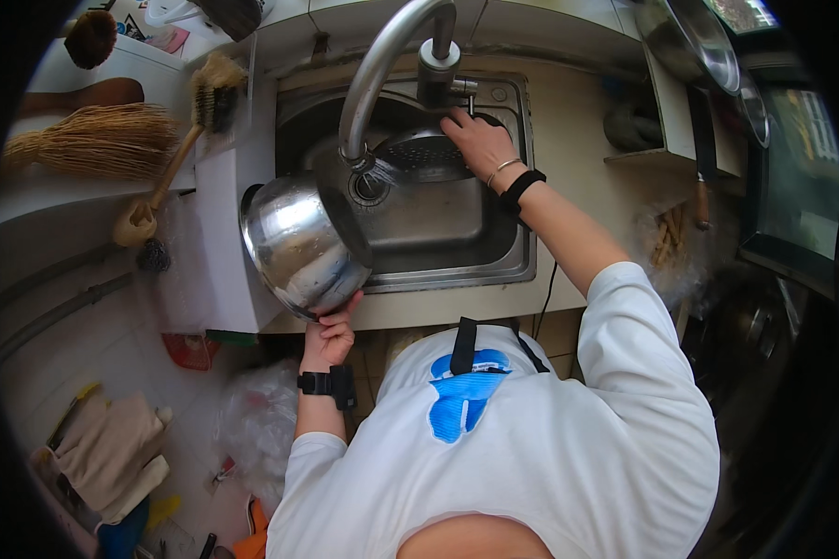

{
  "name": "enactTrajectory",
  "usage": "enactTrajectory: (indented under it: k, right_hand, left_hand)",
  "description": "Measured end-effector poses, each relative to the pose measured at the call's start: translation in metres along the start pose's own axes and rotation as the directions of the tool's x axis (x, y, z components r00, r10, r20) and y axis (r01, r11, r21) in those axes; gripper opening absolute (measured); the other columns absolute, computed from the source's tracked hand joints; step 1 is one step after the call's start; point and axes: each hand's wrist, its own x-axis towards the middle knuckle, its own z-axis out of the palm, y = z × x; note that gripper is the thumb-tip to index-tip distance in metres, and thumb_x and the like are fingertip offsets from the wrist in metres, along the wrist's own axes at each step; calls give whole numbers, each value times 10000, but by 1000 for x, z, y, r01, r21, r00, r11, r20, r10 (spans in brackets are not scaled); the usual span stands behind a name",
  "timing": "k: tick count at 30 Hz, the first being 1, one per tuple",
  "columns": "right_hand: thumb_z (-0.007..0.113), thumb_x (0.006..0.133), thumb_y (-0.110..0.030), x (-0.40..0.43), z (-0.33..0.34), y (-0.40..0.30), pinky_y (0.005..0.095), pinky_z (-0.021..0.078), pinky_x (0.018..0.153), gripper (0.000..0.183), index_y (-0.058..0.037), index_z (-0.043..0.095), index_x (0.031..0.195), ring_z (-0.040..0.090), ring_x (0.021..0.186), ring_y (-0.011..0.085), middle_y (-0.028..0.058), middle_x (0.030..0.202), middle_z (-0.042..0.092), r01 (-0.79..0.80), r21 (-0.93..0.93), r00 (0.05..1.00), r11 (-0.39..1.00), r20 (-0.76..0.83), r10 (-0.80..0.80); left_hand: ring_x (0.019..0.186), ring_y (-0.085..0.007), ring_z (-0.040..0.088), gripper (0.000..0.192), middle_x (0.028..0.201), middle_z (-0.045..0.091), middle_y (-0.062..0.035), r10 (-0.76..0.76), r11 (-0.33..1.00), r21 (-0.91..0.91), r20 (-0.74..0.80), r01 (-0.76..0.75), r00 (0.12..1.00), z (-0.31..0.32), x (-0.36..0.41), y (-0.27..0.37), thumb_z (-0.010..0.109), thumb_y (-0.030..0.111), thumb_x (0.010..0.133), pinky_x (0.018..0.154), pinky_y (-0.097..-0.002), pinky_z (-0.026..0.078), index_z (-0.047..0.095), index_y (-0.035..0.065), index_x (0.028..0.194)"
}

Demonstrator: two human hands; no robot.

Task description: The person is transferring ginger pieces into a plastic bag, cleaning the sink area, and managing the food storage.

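Note:
My left hand [337,328] grips the rim of a steel pot [300,244], which is tipped on its side at the left edge of the steel sink [454,279]. Water sprays from the curved faucet [363,91] toward the drain [368,189]. My right hand [481,143] reaches to the faucet's base, beside the lever [471,101]; whether its fingertips touch the lever or something behind it cannot be told. Below that hand a perforated metal strainer [419,154] lies in the back of the sink.
A straw whisk broom [105,143] and a wooden-handled brush [213,101] are at the left. On the right a cleaver-like knife [702,140] hangs by a shelf, near metal pans [713,49]. A plastic bag [262,419] lies below the counter [559,216].

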Motion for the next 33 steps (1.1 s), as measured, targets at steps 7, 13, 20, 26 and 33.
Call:
enactTrajectory:
  k: [7, 13, 20, 26, 33]
  right_hand:
    - [464, 825, -57, 28, -5, 39, 414, 520, 699, 237, -71, 506, 1058, 615, 870, 323, 126, 976, 592, 127, -3, 976, 992, 179, -124]
    - [471, 835, -62, 44, -40, 38, 435, 511, 704, 177, -53, 516, 1006, 619, 861, 351, 152, 924, 626, 147, -2, 965, 989, 221, -143]
    - [480, 842, -66, 31, -48, 28, 415, 529, 661, 147, -51, 538, 976, 631, 834, 342, 154, 906, 628, 63, -8, 997, 998, 54, -63]
    - [544, 789, -58, -45, -55, -34, 253, 550, 614, 315, -15, 506, 1099, 632, 943, 191, 96, 1098, 601, -83, -135, 969, 987, -242, 48]
    - [556, 835, -72, -104, -74, -38, 276, 553, 614, 368, -36, 509, 1198, 665, 885, 213, 113, 1147, 622, -113, -69, 809, 991, -586, 52]
  left_hand:
    - [523, -80, 535, 496, 1247, 454, -335, -44, 993, 107, -59, 50, 997, 15, 4, 0, 545, 111, 848, 351, -152, 388, 364, -57, 1278]
    - [523, -87, 537, 507, 1228, 446, -377, -8, 997, 81, -36, 10, 999, -3, -5, 8, 523, 115, 859, 364, -163, 407, 342, -48, 1303]
    - [505, -111, 554, 438, 1164, 497, -377, -148, 988, 54, 72, 145, 986, 0, -6, 3, 489, 140, 891, 359, -178, 417, 375, -79, 1253]
    - [427, -138, 557, 390, 1045, 569, -343, -402, 885, -153, 221, 439, 888, 12, 15, -27, 448, 97, 912, 305, -182, 394, 336, -83, 1239]
    - [399, -142, 536, 351, 982, 608, -283, -489, 802, -211, 305, 559, 817, 21, 35, -55, 432, 103, 923, 295, -190, 365, 338, -70, 1213]
